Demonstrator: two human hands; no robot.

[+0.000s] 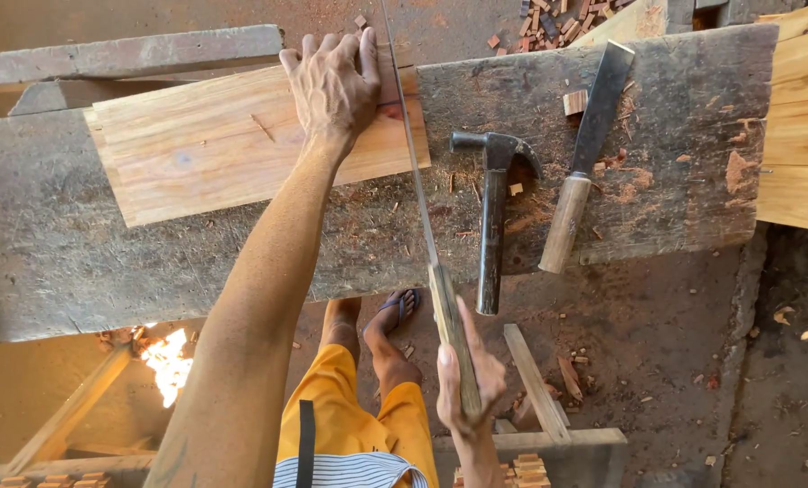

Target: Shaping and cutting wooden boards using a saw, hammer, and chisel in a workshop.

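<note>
Handsaw at the end of a pale plank

Handsaw (419, 181) runs from my right hand (465, 380), fingers wrapped around its wooden handle at 6 o'clock, up past the plank's right end. My left hand (336, 86) lies flat, fingers spread, on the plank (214, 145) at 12 o'clock. Claw hammer (492, 212) and chisel (584, 154) lie on the worn workbench (675, 181), toward 2 o'clock.

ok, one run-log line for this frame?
left hand: pressing pale wooden board flat | right hand: gripping wooden-handled thin-bladed saw at board's end | beside: black claw hammer, broad chisel
</note>
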